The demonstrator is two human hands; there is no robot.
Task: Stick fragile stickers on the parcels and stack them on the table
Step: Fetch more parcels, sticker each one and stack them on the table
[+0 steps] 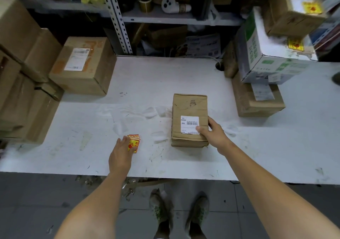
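Observation:
A small brown cardboard parcel (189, 110) with a white barcode label lies on the white table (147, 76), right of centre. My right hand (213, 132) grips its near right corner, thumb on the label and fingers down the side. A small pile of yellow and red fragile stickers (135, 142) lies near the front edge. My left hand (119, 154) rests on the pile's left side with straight fingers. At the far right stands a stack of parcels: a brown box (257, 102), a white and green box (265, 54) and a brown box (294, 10) on top, the upper two bearing yellow stickers.
A brown parcel (82, 67) with a white label sits at the table's left rear. Large cardboard boxes (24, 73) crowd the left edge. A metal shelf (165, 16) with tape rolls and clutter runs behind the table. Scraps litter the floor by my feet.

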